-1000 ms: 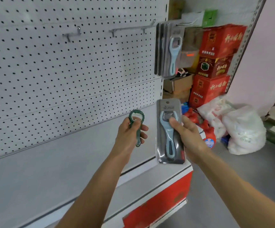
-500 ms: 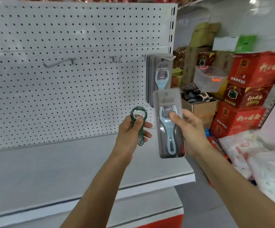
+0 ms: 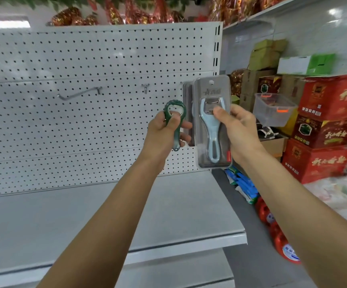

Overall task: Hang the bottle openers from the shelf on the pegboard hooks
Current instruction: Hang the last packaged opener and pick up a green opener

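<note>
White pegboard [image 3: 85,59] backs a bare shelf [image 3: 85,215]. Left hand [image 3: 164,132] grips a green opener [image 3: 175,121]; right hand [image 3: 241,132] holds a blue carded opener [image 3: 211,129] before hung packs [image 3: 187,100]. Both remain unhung; two hooks [image 3: 79,94] stand free.

I see bright, even light, glare on the tiled wall [image 3: 332,12], motion blur over the red boxes [image 3: 330,129], and edges that bend.

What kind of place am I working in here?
Probably a small shop or its stockroom: a retail pegboard with display hooks, a packaged opener and stacked red cartons.
</note>
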### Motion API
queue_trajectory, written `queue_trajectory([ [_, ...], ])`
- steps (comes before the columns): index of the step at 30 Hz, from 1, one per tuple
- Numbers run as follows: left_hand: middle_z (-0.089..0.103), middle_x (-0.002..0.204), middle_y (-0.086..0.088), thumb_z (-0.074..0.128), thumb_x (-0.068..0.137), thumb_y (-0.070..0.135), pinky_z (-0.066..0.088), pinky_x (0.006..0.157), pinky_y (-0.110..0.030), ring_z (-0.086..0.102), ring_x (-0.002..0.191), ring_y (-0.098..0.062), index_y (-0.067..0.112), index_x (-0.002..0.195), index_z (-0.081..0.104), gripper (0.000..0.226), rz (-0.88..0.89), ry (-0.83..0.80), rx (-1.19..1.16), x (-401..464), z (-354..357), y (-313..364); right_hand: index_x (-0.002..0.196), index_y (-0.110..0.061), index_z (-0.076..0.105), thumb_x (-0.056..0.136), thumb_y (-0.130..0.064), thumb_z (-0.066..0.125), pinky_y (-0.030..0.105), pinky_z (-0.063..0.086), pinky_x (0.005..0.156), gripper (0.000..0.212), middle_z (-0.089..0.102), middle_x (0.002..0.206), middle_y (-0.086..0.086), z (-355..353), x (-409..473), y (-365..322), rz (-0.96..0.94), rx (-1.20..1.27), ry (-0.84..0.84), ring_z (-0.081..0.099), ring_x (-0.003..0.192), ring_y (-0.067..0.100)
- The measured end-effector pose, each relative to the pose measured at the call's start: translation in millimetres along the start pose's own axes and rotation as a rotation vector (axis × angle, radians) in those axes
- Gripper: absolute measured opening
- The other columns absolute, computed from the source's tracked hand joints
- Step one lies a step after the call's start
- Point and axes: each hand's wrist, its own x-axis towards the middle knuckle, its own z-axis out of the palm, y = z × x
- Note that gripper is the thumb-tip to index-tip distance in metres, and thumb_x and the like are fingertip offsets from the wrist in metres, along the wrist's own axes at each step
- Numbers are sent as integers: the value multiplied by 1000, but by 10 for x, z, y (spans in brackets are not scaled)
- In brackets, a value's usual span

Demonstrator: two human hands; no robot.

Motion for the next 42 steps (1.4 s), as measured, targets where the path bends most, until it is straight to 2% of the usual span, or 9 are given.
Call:
queue_trajectory([
  [8, 73, 88, -3, 45, 102, 22, 50, 56, -28, 63, 57, -16, 8, 114, 55, 21, 13, 17, 12, 0, -44, -7, 102, -14, 68, 92, -17, 63, 32, 58, 68, 12, 73, 86, 4, -5, 85, 59, 60, 7, 17, 70, 75, 16],
  [15, 72, 86, -3, 45, 103, 20, 51, 53, -25, 62, 56, -15, 9, 113, 55, 18, -17, 49, -31, -49, -107, -26, 102, -8, 68, 90, -18, 65, 43, 58, 83, 16, 72, 94, 12, 10, 204, 170, 118, -59, 29, 68, 81, 23],
  [22, 73, 86, -4, 45, 102, 22, 50, 53, -27, 62, 58, -17, 12, 107, 56, 16, -56, 70, -61, -107, -159, -45, 92, -11, 68, 87, -27, 69, 42, 55, 89, 16, 70, 102, 19, 36, 347, 246, 115, -154, 62, 66, 87, 26],
  [27, 75, 85, -5, 43, 100, 19, 53, 57, -25, 64, 63, -18, 8, 109, 58, 21, -71, 103, -92, -141, -210, -46, 108, -7, 60, 87, -25, 69, 17, 45, 66, 29, 65, 101, 10, 80, 335, 428, 36, -210, 136, 57, 81, 13],
  [30, 75, 90, -6, 43, 100, 18, 56, 65, -25, 67, 74, -17, 8, 109, 61, 22, -76, 129, -87, -137, -250, -81, 117, -6, 53, 88, -13, 67, 18, 48, 77, 33, 62, 113, 12, 121, 283, 599, 21, -207, 229, 60, 95, 19],
  [33, 68, 95, -8, 46, 100, 21, 54, 72, -27, 62, 81, -16, 16, 97, 63, 18, -88, 187, -37, -110, -307, -130, 120, -13, 48, 89, -14, 62, 36, 43, 100, 35, 49, 119, 2, 181, 100, 728, -195, -357, 337, 49, 115, 21],
  [35, 58, 90, -7, 47, 100, 25, 47, 64, -24, 52, 76, -16, 18, 87, 61, 20, -89, 231, 22, -88, -332, -137, 116, -14, 51, 90, -15, 60, 37, 44, 97, 27, 51, 115, 1, 290, -68, 724, -341, -379, 269, 49, 110, 18],
  [38, 52, 82, -2, 49, 98, 28, 40, 56, -25, 45, 69, -14, 16, 84, 59, 21, -75, 266, -1, -63, -340, -116, 94, -13, 63, 95, -15, 58, 24, 51, 78, 5, 67, 91, 4, 591, -306, 593, -233, -238, -78, 62, 83, 10],
  [42, 58, 82, 2, 47, 100, 27, 46, 67, -31, 53, 75, -15, 21, 81, 62, 25, -9, 235, -105, -53, -360, -79, 76, 1, 58, 91, -10, 62, 27, 45, 64, 19, 60, 69, 12, 904, -398, 559, -126, -181, -324, 54, 66, 13],
])
